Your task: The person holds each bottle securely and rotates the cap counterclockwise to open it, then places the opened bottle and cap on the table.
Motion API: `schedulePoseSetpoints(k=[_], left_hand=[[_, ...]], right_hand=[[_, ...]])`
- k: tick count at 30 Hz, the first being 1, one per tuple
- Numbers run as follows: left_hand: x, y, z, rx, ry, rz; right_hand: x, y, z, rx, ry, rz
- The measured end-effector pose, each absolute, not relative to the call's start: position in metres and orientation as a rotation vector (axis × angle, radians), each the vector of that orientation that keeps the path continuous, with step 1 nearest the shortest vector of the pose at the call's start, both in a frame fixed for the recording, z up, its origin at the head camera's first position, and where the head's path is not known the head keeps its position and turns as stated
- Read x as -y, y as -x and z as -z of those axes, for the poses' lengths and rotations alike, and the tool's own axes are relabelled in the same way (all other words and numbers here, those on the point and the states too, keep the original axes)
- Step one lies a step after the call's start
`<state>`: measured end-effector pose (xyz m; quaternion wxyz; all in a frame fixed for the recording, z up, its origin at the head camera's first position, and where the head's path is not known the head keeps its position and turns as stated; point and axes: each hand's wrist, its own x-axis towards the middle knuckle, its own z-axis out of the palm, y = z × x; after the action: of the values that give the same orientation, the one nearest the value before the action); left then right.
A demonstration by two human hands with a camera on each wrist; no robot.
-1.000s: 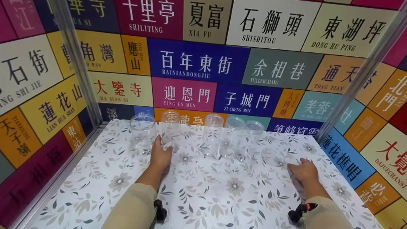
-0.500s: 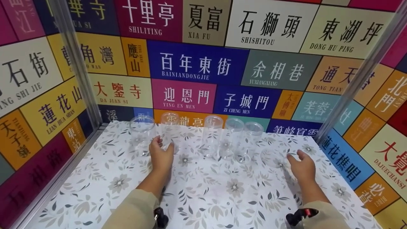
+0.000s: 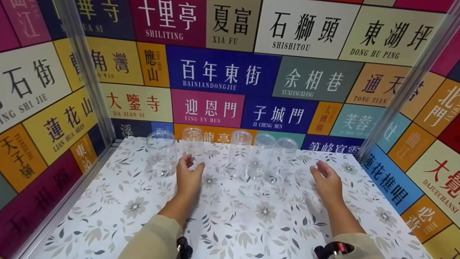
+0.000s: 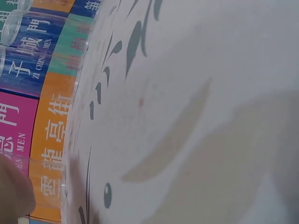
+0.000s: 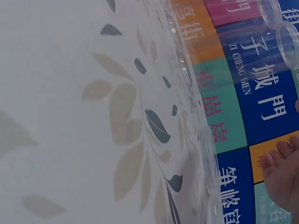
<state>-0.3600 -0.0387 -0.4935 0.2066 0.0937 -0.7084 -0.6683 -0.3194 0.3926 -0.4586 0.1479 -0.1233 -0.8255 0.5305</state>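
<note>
A wide clear jar [image 3: 161,153] stands at the far left of the table. Beside it is a narrower clear jar [image 3: 192,138], its lower part hidden behind my left hand [image 3: 189,178]. That hand hovers over the cloth with loosely bent fingers and nothing in its grasp. Further right, three tall clear jars [image 3: 240,154] stand close together. My right hand [image 3: 329,183] is raised with fingers relaxed and holds nothing. Just left of its fingers lies a low, round, clear piece [image 3: 303,178], faint against the cloth. In the right wrist view, the right hand's fingers [image 5: 275,163] show at the edge.
A white cloth with grey leaves and flowers covers the table [image 3: 244,216]. Behind it rises a wall [image 3: 222,72] of coloured sign panels, with metal posts [image 3: 90,79] at the corners. Side walls close in on the left and right.
My left hand has shifted right, from beside the wide jar to in front of the narrower one. The right hand has risen and moved left toward the low clear piece. The jars stay put.
</note>
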Motion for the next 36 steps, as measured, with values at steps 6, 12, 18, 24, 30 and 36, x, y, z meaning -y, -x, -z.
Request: schedulePoseSetpoints(k=[6, 12, 18, 24, 30, 36], left_hand=[[0.03, 0.357, 0.494, 1.989, -0.23, 1.908], [0.021, 0.359, 0.495, 2.045, -0.152, 1.934], [0.015, 0.361, 0.494, 2.204, -0.09, 2.015], [0.01, 0.364, 0.495, 2.302, 0.009, 2.06], [0.005, 0.371, 0.494, 2.374, 0.035, 2.071], [0.002, 0.376, 0.494, 2.379, 0.056, 2.064]], right_hand=[[-0.373, 0.313, 0.453, 2.395, 0.31, -1.53], [-0.355, 0.308, 0.448, 2.366, 0.254, -1.562], [-0.343, 0.305, 0.444, 2.359, 0.217, -1.622], [-0.333, 0.303, 0.445, 2.312, 0.16, -1.654], [-0.321, 0.303, 0.445, 2.278, 0.126, -1.687], [-0.306, 0.303, 0.44, 2.256, 0.103, -1.749]])
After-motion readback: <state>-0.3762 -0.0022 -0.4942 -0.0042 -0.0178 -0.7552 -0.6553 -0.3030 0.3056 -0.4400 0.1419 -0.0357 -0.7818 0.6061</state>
